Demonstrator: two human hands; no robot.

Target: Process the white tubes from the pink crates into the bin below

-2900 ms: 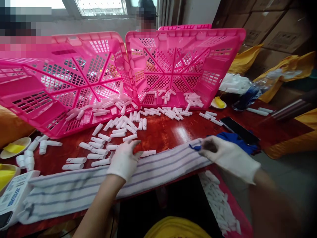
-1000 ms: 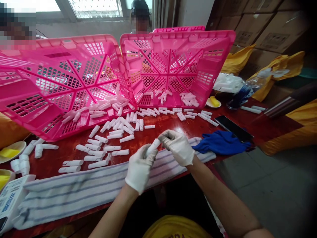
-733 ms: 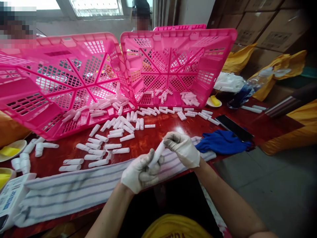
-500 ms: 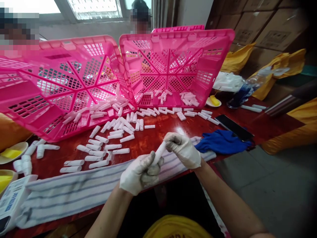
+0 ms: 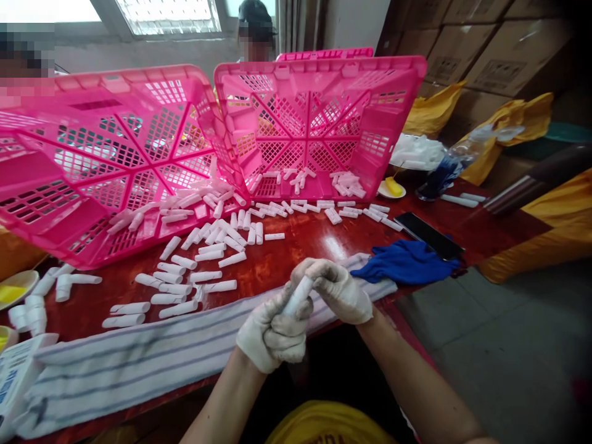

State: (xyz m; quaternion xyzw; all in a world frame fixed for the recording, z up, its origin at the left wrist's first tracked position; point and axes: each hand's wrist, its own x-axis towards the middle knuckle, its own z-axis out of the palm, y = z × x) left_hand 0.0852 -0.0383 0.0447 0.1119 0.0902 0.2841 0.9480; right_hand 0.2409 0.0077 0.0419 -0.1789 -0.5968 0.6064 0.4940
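Between my hands is a small white roll [image 5: 297,297], tilted with its upper end to the right. My left hand [image 5: 276,327], in a smudged white glove, wraps its fingers round the lower part. My right hand [image 5: 338,287], gloved the same way, pinches the upper end with bent fingers. Both hands are above the striped towel [image 5: 152,364] along the table's near edge. Many similar white rolls [image 5: 211,248] lie loose on the red table [image 5: 319,240], to the left of and beyond my hands.
Two pink plastic baskets [image 5: 152,145] stand on their sides at the back, with rolls in them. To the right are a blue cloth [image 5: 407,262], a phone [image 5: 428,235], a bottle [image 5: 446,169] and a dish with a yellow sponge [image 5: 393,187]. A person [image 5: 256,28] is behind the baskets.
My hands have drawn closer together round the white roll. My left hand has shifted right and its fingers have closed further. The view has swung slightly to the right.
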